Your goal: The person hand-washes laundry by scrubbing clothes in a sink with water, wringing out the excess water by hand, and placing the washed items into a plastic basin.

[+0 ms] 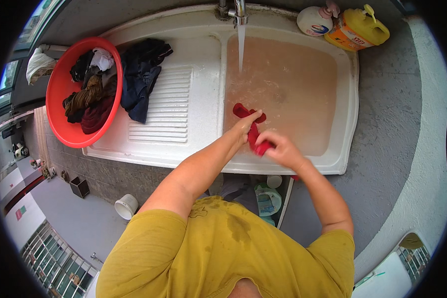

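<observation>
Both hands are over the near left part of a sink basin (283, 93) that holds cloudy brownish water. My left hand (247, 124) grips a red cloth (254, 137), part of which sticks out beyond the fingers over the water. Lower down and to the right, my right hand (281, 147) is closed on the same cloth's near end, slightly blurred. Water runs from a metal faucet (241, 16) into the basin's left side. Whether the cloth is one piece or two cannot be told.
Left of the basin lies a ribbed washboard (171, 108) with dark clothing (139, 82) beside it. A red plastic tub (52, 108) of clothes rests on the sink's left end. A pump bottle (313, 21) and a yellow jug (352, 31) stand at the back right corner.
</observation>
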`<state>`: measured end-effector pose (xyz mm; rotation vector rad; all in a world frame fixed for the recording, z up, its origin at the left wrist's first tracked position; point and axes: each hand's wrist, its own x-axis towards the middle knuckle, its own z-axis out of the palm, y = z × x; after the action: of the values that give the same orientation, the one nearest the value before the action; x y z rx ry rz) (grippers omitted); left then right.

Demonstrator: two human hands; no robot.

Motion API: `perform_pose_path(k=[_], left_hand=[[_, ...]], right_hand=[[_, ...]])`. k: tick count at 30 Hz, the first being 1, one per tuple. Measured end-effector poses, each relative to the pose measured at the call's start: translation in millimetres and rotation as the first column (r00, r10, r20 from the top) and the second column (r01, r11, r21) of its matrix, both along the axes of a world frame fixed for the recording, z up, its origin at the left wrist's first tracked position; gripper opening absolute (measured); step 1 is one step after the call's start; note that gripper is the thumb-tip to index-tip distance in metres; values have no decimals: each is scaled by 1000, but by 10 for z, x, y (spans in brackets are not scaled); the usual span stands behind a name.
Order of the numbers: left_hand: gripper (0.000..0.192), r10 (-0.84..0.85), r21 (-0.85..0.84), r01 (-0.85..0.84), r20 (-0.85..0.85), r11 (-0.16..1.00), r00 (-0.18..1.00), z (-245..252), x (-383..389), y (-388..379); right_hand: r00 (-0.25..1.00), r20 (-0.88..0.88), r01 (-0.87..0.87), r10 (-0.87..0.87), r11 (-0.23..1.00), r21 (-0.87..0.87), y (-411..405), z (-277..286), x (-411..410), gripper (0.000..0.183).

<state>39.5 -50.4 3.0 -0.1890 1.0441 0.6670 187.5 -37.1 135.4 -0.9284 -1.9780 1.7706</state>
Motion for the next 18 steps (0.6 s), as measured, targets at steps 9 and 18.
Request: perform_pose_path(k=[9,18], left_hand=[[48,-568,362,570,-124,738,814,195,46,99],[39,-333,-42,616,-869,787,366,-542,-149,-86]], right_hand=[[836,214,517,-505,597,-613,436,-1101,126,24],[697,472,715,-539,572,-402,63,-1881,357,48]])
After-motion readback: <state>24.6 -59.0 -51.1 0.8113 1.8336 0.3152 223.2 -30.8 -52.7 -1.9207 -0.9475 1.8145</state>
